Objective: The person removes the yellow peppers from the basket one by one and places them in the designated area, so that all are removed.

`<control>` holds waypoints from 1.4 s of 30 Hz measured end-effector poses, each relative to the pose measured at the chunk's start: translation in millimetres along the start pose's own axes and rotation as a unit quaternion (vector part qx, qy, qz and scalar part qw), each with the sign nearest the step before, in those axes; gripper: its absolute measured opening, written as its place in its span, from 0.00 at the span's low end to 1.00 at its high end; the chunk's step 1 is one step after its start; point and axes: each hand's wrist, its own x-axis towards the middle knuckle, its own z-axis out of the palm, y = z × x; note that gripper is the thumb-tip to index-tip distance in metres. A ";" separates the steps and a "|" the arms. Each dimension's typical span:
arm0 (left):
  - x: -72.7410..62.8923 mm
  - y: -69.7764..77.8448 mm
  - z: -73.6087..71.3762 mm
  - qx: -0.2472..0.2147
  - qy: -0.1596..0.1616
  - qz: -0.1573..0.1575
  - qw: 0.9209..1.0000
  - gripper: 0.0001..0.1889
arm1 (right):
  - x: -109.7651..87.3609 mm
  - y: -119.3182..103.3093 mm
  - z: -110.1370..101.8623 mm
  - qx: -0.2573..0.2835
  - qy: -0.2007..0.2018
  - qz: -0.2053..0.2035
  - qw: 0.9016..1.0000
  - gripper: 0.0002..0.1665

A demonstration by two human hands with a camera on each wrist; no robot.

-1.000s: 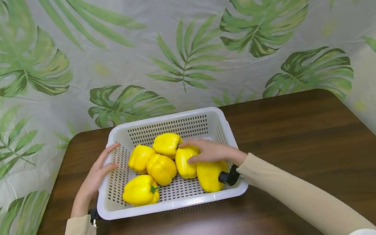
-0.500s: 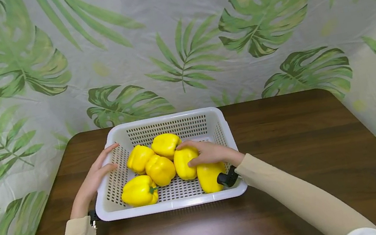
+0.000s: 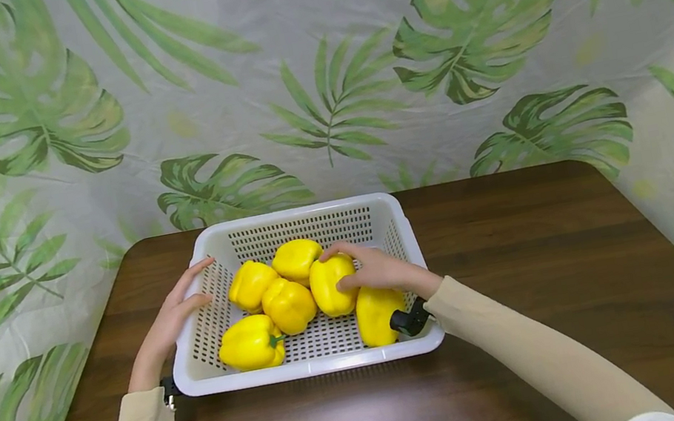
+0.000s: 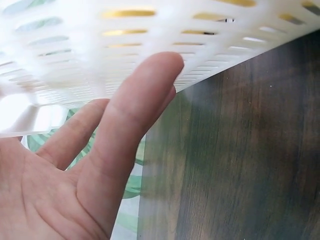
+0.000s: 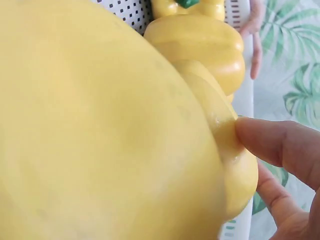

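Several yellow bell peppers lie in a white perforated plastic basket (image 3: 310, 367). My right hand (image 3: 377, 267) reaches over the basket's right side and pinches one yellow bell pepper (image 3: 332, 286) between thumb and fingers. In the right wrist view its thumb (image 5: 270, 140) presses that pepper's side, while a nearer pepper (image 5: 110, 130) fills much of the picture. Another pepper (image 3: 377, 316) sits under my right wrist. At the basket's left side is my left hand (image 3: 167, 323), fingers extended across the rim. The left wrist view shows its thumb (image 4: 135, 100) against the slotted wall.
Under the basket is a dark brown wooden table (image 3: 523, 268). A leaf-patterned cloth (image 3: 349, 88) hangs behind it. Left of the held pepper are more peppers, one with a green stem (image 3: 252, 343) at the front left. A black wrist camera (image 3: 410, 318) hangs close over the front right pepper.
The pepper in my right hand has shifted slightly up and toward the back, widening the gap from the front right pepper. My left hand stays at the basket's left side.
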 end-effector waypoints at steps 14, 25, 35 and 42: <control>-0.4 1.4 0.8 0.009 0.004 -0.008 1.000 0.30 | -3.3 -1.9 -6.5 0.069 0.006 -0.019 0.997 0.29; -0.2 0.3 0.9 0.005 0.005 -0.003 1.000 0.30 | -7.7 -4.6 -14.6 0.108 0.016 -0.027 0.994 0.29; 0.0 -0.2 0.8 -0.004 0.002 -0.002 1.000 0.30 | -11.7 -6.4 -22.0 0.123 0.024 -0.030 0.992 0.29; 0.3 -0.3 0.9 -0.005 0.003 -0.001 1.000 0.30 | -16.0 -5.7 -27.8 0.128 0.018 -0.039 0.991 0.29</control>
